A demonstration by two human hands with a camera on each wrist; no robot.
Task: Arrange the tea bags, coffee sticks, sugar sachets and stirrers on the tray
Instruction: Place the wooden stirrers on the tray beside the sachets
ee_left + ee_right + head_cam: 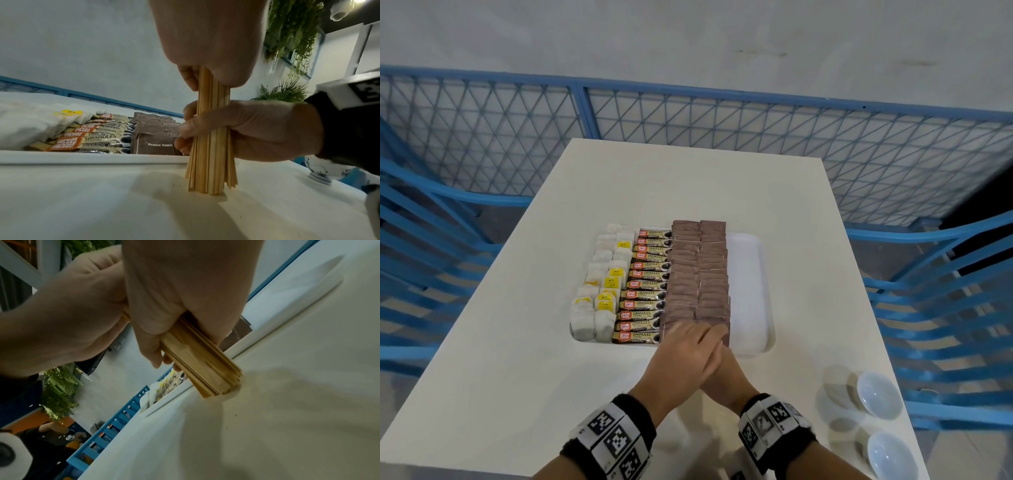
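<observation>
Both hands meet at the near edge of the white tray (750, 274). My left hand (688, 346) lies over my right hand (726, 373), hiding what they hold in the head view. The left wrist view shows a bundle of wooden stirrers (211, 162) standing upright, lower ends on the table. My left hand (205, 40) grips its top and my right hand (257, 129) grips it lower down. On the tray lie white tea bags (602, 287) at the left, then coffee sticks (647, 284), then brown sugar sachets (697, 274). The tray's right strip is bare.
Two white bowls (878, 394) (892, 457) sit at the table's near right corner. A blue mesh fence (688, 113) rings the white table (688, 178). The table edge runs close on both sides.
</observation>
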